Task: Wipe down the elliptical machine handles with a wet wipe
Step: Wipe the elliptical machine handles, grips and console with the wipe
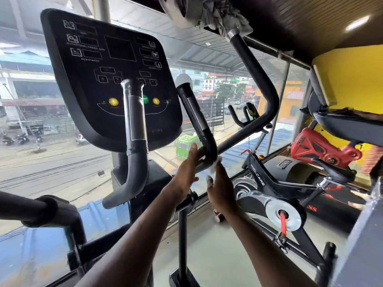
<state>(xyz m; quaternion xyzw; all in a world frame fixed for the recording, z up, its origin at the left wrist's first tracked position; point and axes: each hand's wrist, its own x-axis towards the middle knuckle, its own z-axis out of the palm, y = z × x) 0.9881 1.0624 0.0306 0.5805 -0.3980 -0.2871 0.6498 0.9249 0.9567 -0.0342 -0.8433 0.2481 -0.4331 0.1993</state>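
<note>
Now your right hand point(220, 189) presses wet wipe point(215, 163) under handle bend point(209, 150); left hand point(187, 168), fingers straight, touches bend beside it.

The wipe point(215, 162) in my right hand point(220, 190) is plain white, pressed to a black handle point(202, 129) with a glossy dark strip along it. The other handle point(135, 129) is black too, with a silvery-grey band in the middle. The console point(83, 83) is black with thin white line markings, two yellow buttons point(113, 101) and a green one point(145, 99). The spin bike point(269, 183) beside me is black with white lettering, a chrome disc and red knobs. Yellow wall point(350, 79) behind it, plus a red cover point(319, 146) with black panels. Green bus point(185, 141) outside.
</note>
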